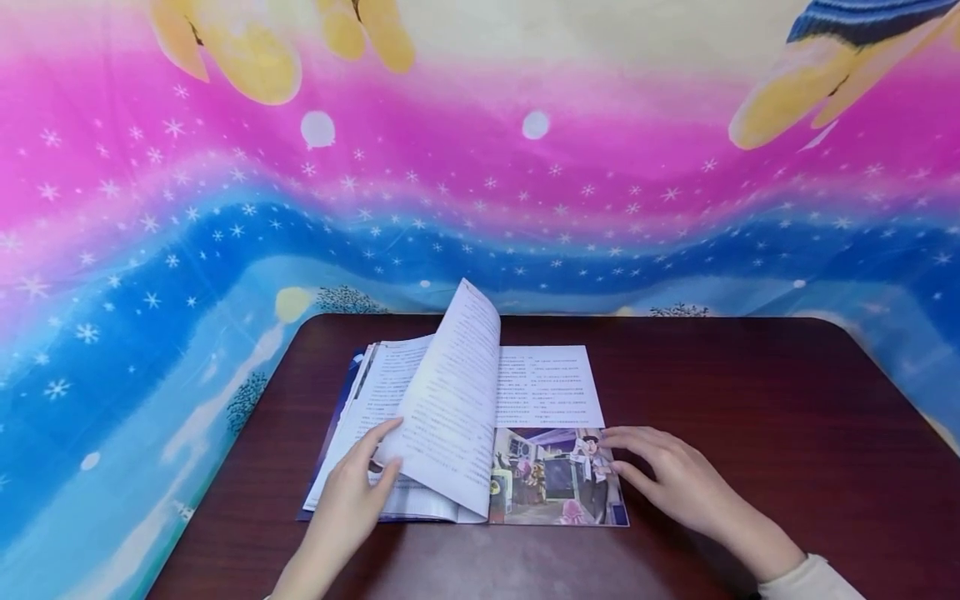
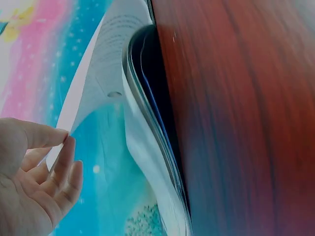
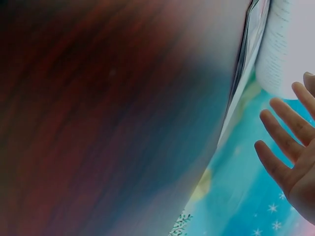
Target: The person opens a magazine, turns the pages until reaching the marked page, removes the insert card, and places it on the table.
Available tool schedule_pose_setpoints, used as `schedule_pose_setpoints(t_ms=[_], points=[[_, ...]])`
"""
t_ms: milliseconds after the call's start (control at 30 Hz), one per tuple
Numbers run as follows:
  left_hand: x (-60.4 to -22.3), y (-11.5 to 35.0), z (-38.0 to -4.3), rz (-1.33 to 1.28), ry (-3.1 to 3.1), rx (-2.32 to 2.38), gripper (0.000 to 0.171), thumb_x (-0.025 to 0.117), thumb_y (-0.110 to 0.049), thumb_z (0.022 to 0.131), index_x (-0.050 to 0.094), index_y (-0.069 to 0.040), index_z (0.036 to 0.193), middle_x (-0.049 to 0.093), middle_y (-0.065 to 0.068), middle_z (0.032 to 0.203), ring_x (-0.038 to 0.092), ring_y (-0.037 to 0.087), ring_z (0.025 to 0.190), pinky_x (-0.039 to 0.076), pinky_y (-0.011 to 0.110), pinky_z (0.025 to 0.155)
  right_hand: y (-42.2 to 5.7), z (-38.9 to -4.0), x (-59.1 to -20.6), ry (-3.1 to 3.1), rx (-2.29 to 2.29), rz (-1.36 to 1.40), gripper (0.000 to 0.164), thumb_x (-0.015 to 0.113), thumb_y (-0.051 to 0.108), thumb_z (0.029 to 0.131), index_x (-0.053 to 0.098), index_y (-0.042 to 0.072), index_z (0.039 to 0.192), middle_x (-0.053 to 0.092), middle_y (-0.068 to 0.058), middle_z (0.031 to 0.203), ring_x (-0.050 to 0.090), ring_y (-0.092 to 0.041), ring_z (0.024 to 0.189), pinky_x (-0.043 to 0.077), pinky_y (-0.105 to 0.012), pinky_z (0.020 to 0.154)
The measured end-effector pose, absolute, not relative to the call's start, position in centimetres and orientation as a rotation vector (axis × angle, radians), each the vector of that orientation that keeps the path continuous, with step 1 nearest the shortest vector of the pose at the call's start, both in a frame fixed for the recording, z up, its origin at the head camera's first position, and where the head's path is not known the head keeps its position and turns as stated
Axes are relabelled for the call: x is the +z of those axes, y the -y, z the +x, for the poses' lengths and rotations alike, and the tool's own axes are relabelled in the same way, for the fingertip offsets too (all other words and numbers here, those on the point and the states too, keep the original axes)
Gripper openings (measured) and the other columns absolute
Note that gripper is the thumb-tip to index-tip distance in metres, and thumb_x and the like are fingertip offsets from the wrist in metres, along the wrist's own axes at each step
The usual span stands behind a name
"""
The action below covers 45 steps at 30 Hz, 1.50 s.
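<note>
An open magazine (image 1: 551, 379) lies on the table, its right page printed with text above a colour cartoon picture. One page (image 1: 453, 417) stands lifted and curved over the left half. My left hand (image 1: 348, 492) pinches that page by its edge between thumb and fingertips, as the left wrist view also shows. At the magazine's right edge is my right hand (image 1: 678, 475), fingers extended beside the picture; whether the fingertips touch the paper is hard to tell. In the right wrist view, the fingers of the right hand (image 3: 295, 147) are spread and hold nothing.
The dark reddish-brown table (image 1: 735, 392) has rounded far corners. Behind and beside it hangs a pink and blue cloth (image 1: 450, 167) with snowflakes and cartoon figures.
</note>
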<state>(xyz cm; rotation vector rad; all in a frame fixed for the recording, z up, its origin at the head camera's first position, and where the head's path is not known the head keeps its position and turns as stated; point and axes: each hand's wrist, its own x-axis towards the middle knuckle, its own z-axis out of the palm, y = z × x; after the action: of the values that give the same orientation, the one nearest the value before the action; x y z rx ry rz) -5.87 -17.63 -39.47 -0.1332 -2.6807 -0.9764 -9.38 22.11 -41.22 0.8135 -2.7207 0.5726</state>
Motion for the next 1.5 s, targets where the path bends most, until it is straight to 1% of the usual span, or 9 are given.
schedule_pose_setpoints(t_ms=[300, 500, 767, 833, 900, 1000, 1133, 1367, 1500], points=[[-39.5, 20.8, -5.8, 0.031, 2.756, -0.947, 0.057, 0.07, -0.004, 0.09, 0.05, -0.009, 0.143, 0.061, 0.021, 0.128, 0.061, 0.022, 0.078, 0.049, 0.031, 0.06, -22.8, -9.5, -41.5, 2.72, 0.568, 0.8, 0.03, 0.077, 0.016, 0.087, 0.072, 0.021, 0.116, 0.067, 0.004, 0.121, 0.063, -0.019, 0.113, 0.052, -0.047, 0.089], [-39.7, 23.2, -5.9, 0.138, 2.864, -0.909, 0.06, 0.067, -0.003, 0.092, 0.042, -0.004, 0.147, 0.056, 0.028, 0.133, 0.063, 0.028, 0.086, 0.052, 0.04, 0.068, -23.2, -9.6, -41.5, 2.77, 0.563, 0.795, 0.028, 0.075, 0.017, 0.088, 0.072, 0.02, 0.115, 0.067, 0.004, 0.121, 0.061, -0.019, 0.115, 0.052, -0.047, 0.091], [-40.5, 25.4, -6.1, 0.141, 2.995, -0.846, 0.061, 0.068, -0.003, 0.091, 0.042, 0.002, 0.145, 0.052, 0.034, 0.134, 0.063, 0.021, 0.073, 0.051, 0.036, 0.059, -23.4, -9.7, -41.6, 2.839, 0.585, 0.833, 0.027, 0.075, 0.015, 0.089, 0.072, 0.021, 0.115, 0.066, 0.004, 0.123, 0.061, -0.021, 0.115, 0.051, -0.048, 0.092], [-40.7, 25.6, -6.1, 0.13, 3.037, -0.815, 0.06, 0.069, -0.003, 0.09, 0.043, 0.003, 0.144, 0.052, 0.034, 0.133, 0.066, 0.029, 0.082, 0.054, 0.042, 0.065, -23.5, -9.6, -41.6, 2.845, 0.593, 0.838, 0.027, 0.074, 0.015, 0.089, 0.071, 0.022, 0.115, 0.066, 0.004, 0.123, 0.061, -0.021, 0.115, 0.051, -0.048, 0.092], [-40.9, 25.8, -6.0, 0.124, 3.082, -0.782, 0.06, 0.07, -0.002, 0.089, 0.044, 0.005, 0.143, 0.051, 0.035, 0.134, 0.065, 0.04, 0.097, 0.055, 0.049, 0.075, -23.6, -9.6, -41.6, 2.85, 0.594, 0.846, 0.027, 0.074, 0.015, 0.09, 0.071, 0.023, 0.115, 0.066, 0.004, 0.124, 0.061, -0.02, 0.115, 0.051, -0.048, 0.093], [-41.2, 25.9, -6.1, 0.121, 3.146, -0.735, 0.061, 0.072, -0.002, 0.088, 0.045, 0.007, 0.142, 0.048, 0.035, 0.137, 0.051, 0.049, 0.122, 0.047, 0.06, 0.091, -23.7, -9.7, -41.5, 2.859, 0.582, 0.863, 0.027, 0.074, 0.015, 0.09, 0.071, 0.024, 0.115, 0.065, 0.003, 0.125, 0.061, -0.021, 0.115, 0.051, -0.048, 0.093], [-41.4, 26.0, -6.3, 0.096, 3.198, -0.69, 0.059, 0.074, -0.004, 0.087, 0.049, 0.007, 0.139, 0.048, 0.034, 0.138, 0.047, 0.05, 0.126, 0.044, 0.062, 0.095, -23.9, -9.8, -41.4, 2.875, 0.568, 0.887, 0.028, 0.075, 0.017, 0.089, 0.07, 0.024, 0.116, 0.065, 0.001, 0.126, 0.06, -0.023, 0.116, 0.05, -0.049, 0.093], [-41.7, 26.4, -6.4, -0.053, 3.2, -0.488, 0.052, 0.082, -0.01, 0.079, 0.062, 0.004, 0.125, 0.058, 0.027, 0.126, 0.056, 0.045, 0.116, 0.048, 0.059, 0.089, -23.9, -9.9, -41.1, 2.929, 0.53, 0.936, 0.037, 0.08, 0.024, 0.085, 0.069, 0.02, 0.12, 0.063, -0.004, 0.129, 0.059, -0.028, 0.118, 0.049, -0.052, 0.094], [-41.8, 26.6, -6.5, -0.15, 3.168, -0.433, 0.05, 0.085, -0.011, 0.077, 0.065, 0.002, 0.121, 0.058, 0.026, 0.128, 0.055, 0.046, 0.117, 0.047, 0.06, 0.09, -23.9, -10.1, -41.0, 2.969, 0.515, 0.952, 0.046, 0.083, 0.028, 0.082, 0.067, 0.02, 0.125, 0.06, -0.007, 0.134, 0.056, -0.031, 0.122, 0.047, -0.055, 0.096]])
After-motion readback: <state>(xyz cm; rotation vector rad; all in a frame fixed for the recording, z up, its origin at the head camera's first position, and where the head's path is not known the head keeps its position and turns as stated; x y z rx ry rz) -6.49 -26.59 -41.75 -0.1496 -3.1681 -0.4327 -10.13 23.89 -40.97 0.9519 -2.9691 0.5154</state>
